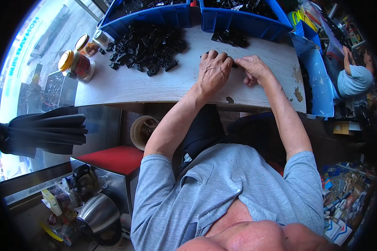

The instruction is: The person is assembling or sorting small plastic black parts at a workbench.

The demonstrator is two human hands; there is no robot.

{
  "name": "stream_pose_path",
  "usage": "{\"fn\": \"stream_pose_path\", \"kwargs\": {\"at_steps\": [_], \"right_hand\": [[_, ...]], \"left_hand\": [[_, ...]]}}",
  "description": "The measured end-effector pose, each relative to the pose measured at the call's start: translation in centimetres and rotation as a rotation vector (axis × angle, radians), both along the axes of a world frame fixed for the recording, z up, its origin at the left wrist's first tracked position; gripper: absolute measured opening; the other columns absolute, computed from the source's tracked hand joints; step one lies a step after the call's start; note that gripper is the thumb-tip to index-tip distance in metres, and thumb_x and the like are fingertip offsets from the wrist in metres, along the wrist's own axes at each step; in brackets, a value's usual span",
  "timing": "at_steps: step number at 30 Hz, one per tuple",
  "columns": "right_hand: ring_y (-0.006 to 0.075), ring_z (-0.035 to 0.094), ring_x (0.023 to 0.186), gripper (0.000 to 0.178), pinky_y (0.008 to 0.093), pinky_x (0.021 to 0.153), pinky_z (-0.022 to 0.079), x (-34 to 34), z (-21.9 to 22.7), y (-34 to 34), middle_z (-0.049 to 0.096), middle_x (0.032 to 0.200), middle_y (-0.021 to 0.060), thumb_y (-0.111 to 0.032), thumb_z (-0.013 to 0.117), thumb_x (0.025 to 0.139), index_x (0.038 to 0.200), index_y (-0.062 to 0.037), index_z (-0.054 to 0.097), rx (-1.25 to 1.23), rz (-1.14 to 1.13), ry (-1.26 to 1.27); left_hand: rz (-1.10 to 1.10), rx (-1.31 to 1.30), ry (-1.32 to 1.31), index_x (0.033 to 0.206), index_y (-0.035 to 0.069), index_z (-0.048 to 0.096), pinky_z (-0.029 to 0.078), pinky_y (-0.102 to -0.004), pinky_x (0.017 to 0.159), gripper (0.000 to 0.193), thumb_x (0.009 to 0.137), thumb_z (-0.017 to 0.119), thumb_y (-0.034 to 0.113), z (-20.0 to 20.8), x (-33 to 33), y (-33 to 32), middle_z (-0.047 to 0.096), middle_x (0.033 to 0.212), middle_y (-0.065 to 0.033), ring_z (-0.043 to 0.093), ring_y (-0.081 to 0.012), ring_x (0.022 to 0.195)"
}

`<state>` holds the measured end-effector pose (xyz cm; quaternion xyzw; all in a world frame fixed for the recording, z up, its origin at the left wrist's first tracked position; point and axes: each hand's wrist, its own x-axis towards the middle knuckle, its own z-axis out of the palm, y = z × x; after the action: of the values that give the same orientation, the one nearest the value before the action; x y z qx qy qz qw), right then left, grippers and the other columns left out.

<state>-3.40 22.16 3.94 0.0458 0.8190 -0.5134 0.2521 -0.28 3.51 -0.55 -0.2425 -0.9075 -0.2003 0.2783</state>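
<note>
Above the pale wooden table, my left hand (215, 70) is closed over a black plastic part (234, 65), most of which the fingers hide. From the other side my right hand (254, 69) meets it, thumb and forefinger pinched at the part's end and the other fingers curled. To the left of my hands lies a large heap of black plastic parts (146, 47). Just beyond them is a smaller group of black parts (230, 37).
Two blue bins (148, 17) (245, 21) with black parts stand along the table's far edge. Lidded jars (80, 67) are at the left end. A light blue bin (320, 83) adjoins the right side, and another person (354, 79) sits beyond. A bucket (141, 131) is below.
</note>
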Motion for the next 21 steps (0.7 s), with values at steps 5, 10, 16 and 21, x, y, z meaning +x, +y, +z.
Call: {"fn": "stream_pose_path", "kwargs": {"at_steps": [5,10,16,21], "right_hand": [[0.0148,0.059,0.044,0.045,0.0290,0.039,0.049,0.2,-0.2,-0.3,0.050,0.054,0.0010,-0.047,0.067,0.095,0.110,-0.0045,0.066,0.022,-0.078,0.037],[0.0124,0.055,0.040,0.046,0.0253,0.036,0.044,1.8,0.6,-1.9,0.051,0.051,0.0016,-0.035,0.075,0.090,0.123,-0.0061,0.063,0.039,-0.144,0.173],[0.0109,0.057,0.045,0.048,0.0258,0.039,0.046,1.2,0.7,-2.1,0.062,0.065,0.0047,-0.022,0.080,0.083,0.127,-0.0127,0.065,0.080,-0.042,0.162],[0.0111,0.056,0.045,0.040,0.0262,0.040,0.046,1.2,0.4,-2.4,0.061,0.063,0.0037,-0.019,0.075,0.085,0.124,-0.0129,0.067,0.156,0.015,0.178]], "left_hand": [[0.046,0.107,0.054,0.103,0.010,0.068,0.046,-0.0433,0.083,0.015,0.090,0.064,0.016,0.5,-0.1,-0.2,0.069,0.105,-0.0069,0.060,-0.0300,0.097],[0.196,0.196,0.070,0.115,0.007,0.070,0.051,-0.0412,0.090,0.029,0.086,0.070,0.012,0.9,0.7,-4.6,0.071,0.113,-0.0098,0.062,-0.0325,0.104],[0.152,-0.002,-0.100,0.115,0.008,0.070,0.052,-0.0407,0.089,0.029,0.086,0.070,0.011,-0.1,0.2,-4.7,0.073,0.108,-0.0101,0.064,-0.0320,0.100],[0.095,0.234,-0.085,0.114,0.009,0.071,0.054,-0.0410,0.085,0.027,0.087,0.068,0.007,0.3,0.4,-4.0,0.074,0.106,-0.0106,0.067,-0.0327,0.095]]}}
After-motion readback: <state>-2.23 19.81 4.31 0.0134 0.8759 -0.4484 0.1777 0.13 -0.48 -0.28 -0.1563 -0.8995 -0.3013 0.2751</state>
